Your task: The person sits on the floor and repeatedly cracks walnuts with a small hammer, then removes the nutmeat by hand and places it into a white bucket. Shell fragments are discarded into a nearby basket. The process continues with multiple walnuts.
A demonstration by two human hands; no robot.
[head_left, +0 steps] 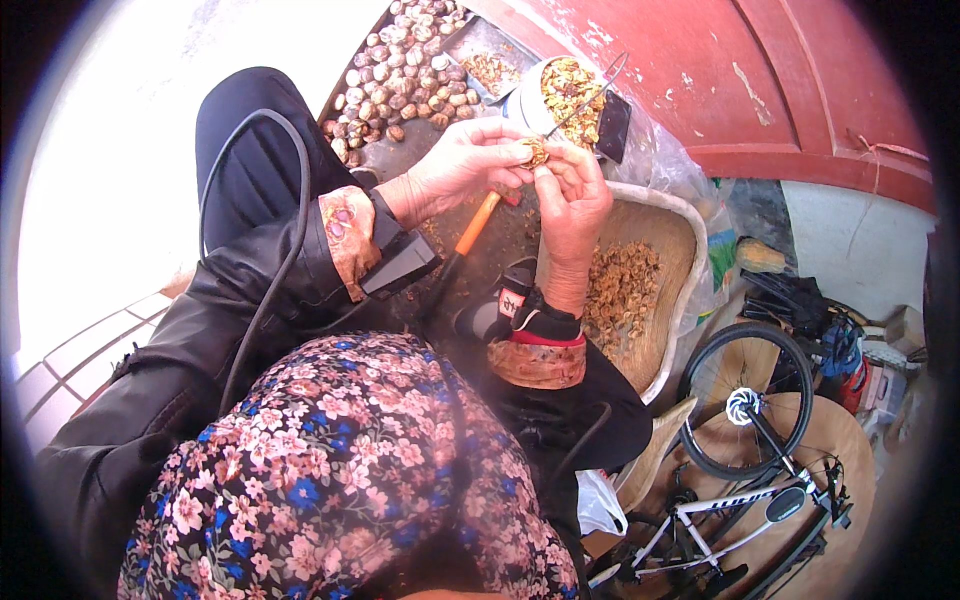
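Note:
My left hand (469,161) pinches a piece of walnut (535,152) between thumb and fingers. My right hand (571,199) meets it from the right, its thumb and fingertips at the same piece and a thin metal pick (592,101) sticking up from that hand. Beyond them stands a white tub (529,101) filled with walnut kernels (574,94). Below my hands lies a hammer with an orange and black handle (478,223). Whole walnuts (405,67) are heaped at the top, beside a metal dustpan-like tray (517,56) with small bits.
A pale-rimmed basin (697,247) with walnut shells (619,292) lies to the right. A dark phone (614,126) rests by the tub, near clear plastic. A red door (750,82) stands behind. At the lower right are a bicycle (750,502) and a white plastic bag (600,502).

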